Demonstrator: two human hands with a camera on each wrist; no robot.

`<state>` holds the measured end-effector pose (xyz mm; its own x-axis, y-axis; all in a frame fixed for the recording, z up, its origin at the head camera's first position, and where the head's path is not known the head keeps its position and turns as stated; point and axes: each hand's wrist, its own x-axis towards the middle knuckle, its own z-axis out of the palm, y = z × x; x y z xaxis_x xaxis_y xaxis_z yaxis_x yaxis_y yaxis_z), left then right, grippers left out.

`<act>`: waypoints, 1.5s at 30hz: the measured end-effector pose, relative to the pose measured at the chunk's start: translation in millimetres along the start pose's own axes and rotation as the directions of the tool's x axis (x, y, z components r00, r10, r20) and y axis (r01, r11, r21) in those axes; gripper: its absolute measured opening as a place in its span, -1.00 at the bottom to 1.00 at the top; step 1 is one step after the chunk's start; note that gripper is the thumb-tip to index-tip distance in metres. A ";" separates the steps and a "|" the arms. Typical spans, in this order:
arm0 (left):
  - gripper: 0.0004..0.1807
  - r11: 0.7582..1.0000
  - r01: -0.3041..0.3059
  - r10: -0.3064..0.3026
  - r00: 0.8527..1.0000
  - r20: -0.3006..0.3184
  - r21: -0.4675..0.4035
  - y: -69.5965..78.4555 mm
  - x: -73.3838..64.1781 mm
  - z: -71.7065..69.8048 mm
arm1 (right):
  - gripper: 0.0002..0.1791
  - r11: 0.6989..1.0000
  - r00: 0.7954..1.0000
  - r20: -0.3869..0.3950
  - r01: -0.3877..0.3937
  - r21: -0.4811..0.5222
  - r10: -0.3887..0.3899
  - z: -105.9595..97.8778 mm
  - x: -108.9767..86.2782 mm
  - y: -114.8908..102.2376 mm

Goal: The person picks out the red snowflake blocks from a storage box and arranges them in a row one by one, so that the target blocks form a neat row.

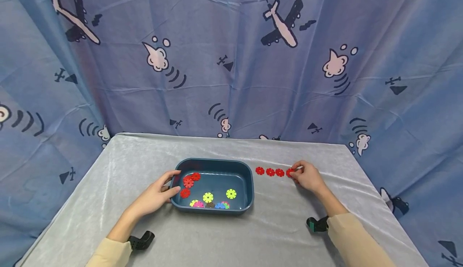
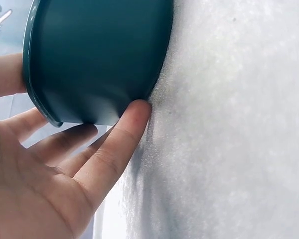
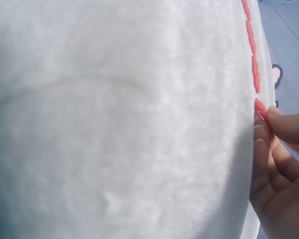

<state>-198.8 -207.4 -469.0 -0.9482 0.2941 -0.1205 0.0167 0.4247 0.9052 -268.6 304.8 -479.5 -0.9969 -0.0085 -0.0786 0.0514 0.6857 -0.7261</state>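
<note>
My left hand (image 1: 153, 198) grips the left end of a dark blue plastic basin (image 1: 217, 210), thumb over the rim and fingers along the outer wall. In the left wrist view, one fingertip (image 2: 139, 112) sits low on the basin (image 2: 99, 55), right by the cloth. Inside the basin lie several notched flower-shaped discs: red discs (image 1: 188, 181) at the left, yellow ones (image 1: 207, 197), and pink, blue and brown ones along the near wall. To the right, my right hand (image 1: 307, 176) pinches a red disc (image 3: 260, 107) between thumb and fingers, tilted, at the right end of a row.
Three more red discs (image 1: 270, 172) lie in a line on the grey cloth-covered table (image 1: 275, 235), right of the basin. Behind the table hangs a blue curtain (image 1: 202, 98) printed with planes. A black wrist mount (image 1: 318, 224) sits on each forearm.
</note>
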 end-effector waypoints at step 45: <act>-0.36 1.000 0.004 -0.004 1.000 0.005 0.016 1.1 -1.1 -0.6 | -0.91 0.941 0.938 -0.068 0.339 -0.014 -0.340 62.5 -25.0 -153.3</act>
<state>-198.0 -207.8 -467.7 -0.9466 0.2968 -0.1258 0.0184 0.4394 0.8981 -247.8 154.4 -408.9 -0.9567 -0.1915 0.2191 -0.2909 0.6524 -0.6999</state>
